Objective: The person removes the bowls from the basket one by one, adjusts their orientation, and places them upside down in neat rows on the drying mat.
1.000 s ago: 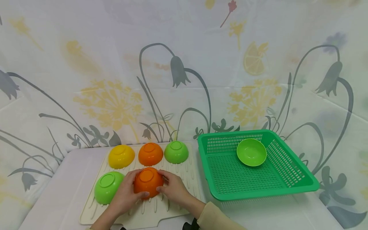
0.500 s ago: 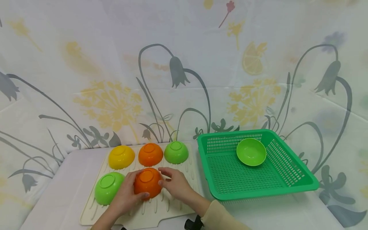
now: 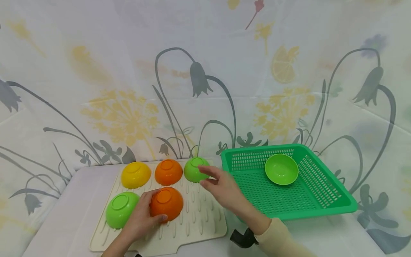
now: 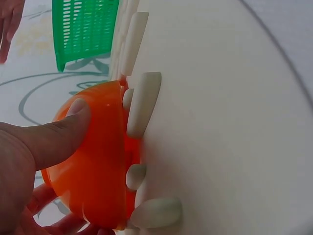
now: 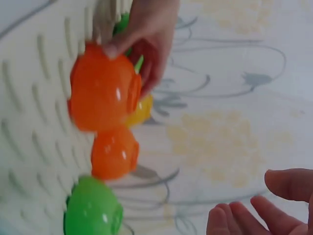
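An orange bowl [image 3: 170,207] lies upside down on the cream ridged drying mat [image 3: 196,230]. My left hand [image 3: 141,222] grips its left side, thumb pressed on the near wall and the other fingers round the far side; the left wrist view shows the rim of this bowl [image 4: 105,161] right at the mat's ridges. My right hand [image 3: 224,187] is in the air over the mat's right side, fingers spread and nothing in them. Its fingertips overlap a light green bowl [image 3: 194,170] in the head view. In the right wrist view the right hand [image 5: 266,218] is apart from the bowls.
Upturned on the mat's back row are a yellow bowl [image 3: 135,175] and another orange bowl [image 3: 168,172]. A green bowl [image 3: 121,210] sits front left. On the right, a green plastic basket [image 3: 334,210] holds an upright green bowl [image 3: 281,169]. A patterned cloth hangs behind.
My right hand has let go of the front orange bowl and moved up and to the right, towards the basket. The left hand keeps its grip, and the bowls stay in place.
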Motion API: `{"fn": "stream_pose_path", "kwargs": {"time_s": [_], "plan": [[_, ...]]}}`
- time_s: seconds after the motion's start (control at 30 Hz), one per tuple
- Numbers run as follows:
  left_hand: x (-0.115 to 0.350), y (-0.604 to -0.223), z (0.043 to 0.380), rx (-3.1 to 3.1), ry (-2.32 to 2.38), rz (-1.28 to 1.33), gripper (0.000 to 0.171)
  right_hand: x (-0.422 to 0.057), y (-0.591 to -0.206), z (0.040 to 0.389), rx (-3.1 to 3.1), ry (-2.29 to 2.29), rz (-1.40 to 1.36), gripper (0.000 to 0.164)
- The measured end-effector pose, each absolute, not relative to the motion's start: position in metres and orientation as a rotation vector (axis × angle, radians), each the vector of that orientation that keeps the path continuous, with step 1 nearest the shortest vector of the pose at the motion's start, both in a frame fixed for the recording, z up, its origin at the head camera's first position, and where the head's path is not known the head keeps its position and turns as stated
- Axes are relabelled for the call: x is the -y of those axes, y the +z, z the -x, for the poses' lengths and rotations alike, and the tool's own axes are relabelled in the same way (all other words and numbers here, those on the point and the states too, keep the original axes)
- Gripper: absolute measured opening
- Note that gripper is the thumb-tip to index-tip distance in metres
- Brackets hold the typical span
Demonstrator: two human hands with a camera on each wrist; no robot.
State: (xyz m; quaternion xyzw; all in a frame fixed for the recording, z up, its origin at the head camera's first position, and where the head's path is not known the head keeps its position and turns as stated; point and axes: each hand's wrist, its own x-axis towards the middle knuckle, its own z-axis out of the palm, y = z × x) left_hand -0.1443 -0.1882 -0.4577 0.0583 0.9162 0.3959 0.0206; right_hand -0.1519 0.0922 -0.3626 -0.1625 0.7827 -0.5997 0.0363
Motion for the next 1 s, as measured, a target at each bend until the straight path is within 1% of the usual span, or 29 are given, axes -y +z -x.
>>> {"fn": "stream_pose_path", "kwargs": {"time_s": [0.3, 0.57, 0.77, 1.0], "plan": [[0.189, -0.458, 0.145, -2.842, 1.231, -0.186, 0.082, -0.181, -0.338, 0.171, -2.621, -1.808, 0.439, 0.044], [0.189, -0.458, 0.146, -2.84, 1.214, -0.182, 0.081, -0.262, -0.323, 0.188, -2.847, -1.498, 0.246, 0.049], [0.189, -0.459, 0.146, -2.837, 1.219, -0.177, 0.082, -0.314, -0.337, 0.209, -2.806, -1.446, 0.181, 0.052], [0.189, -0.459, 0.145, -2.839, 1.229, -0.174, 0.082, -0.344, -0.362, 0.224, -2.757, -1.383, 0.065, 0.051]]}}
